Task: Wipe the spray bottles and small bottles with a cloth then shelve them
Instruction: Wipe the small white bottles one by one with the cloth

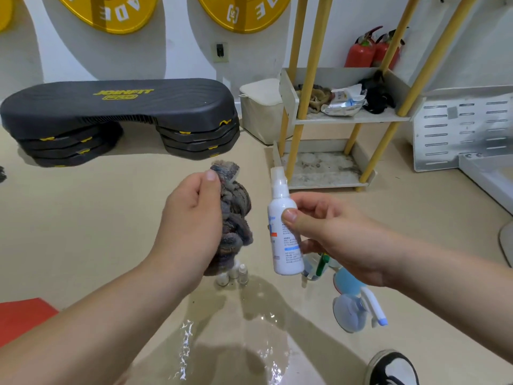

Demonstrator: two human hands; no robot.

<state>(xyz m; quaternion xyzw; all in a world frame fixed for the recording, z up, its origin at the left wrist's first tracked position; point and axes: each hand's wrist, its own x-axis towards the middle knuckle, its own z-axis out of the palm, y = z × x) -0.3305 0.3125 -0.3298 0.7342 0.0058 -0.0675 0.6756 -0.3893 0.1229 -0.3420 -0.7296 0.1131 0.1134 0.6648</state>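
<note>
**Forearms up: cloth [236, 215] in left hand [191, 218], bottle [286, 245] in right hand [333, 232]**

Both forearms reach in from the lower edge. A black-and-white shoe [394, 368] shows at the bottom right, near a puddle [249, 329] on the beige floor [83, 218].

The left hand is curled round the cloth, a bunched grey rag that sticks out above the thumb and hangs below the palm. The right hand pinches the bottle between thumb and fingertips at its upper half. It is white, with a clear cap and a printed label. It stands nearly upright in the air, just beside the cloth but apart from it.

Below the hands, a few small bottles [236, 275] stand together on the floor at the puddle's far edge. A blue sprayer [352, 307] lies on its side under the right wrist.

Farther right stands the shelf [344, 118] on yellow posts. Its upper visible tier holds rags and packets, and the lower one is stained. A black step [119, 107] sits by the left wall, and two red extinguishers [361, 51] stand behind the shelf.
</note>
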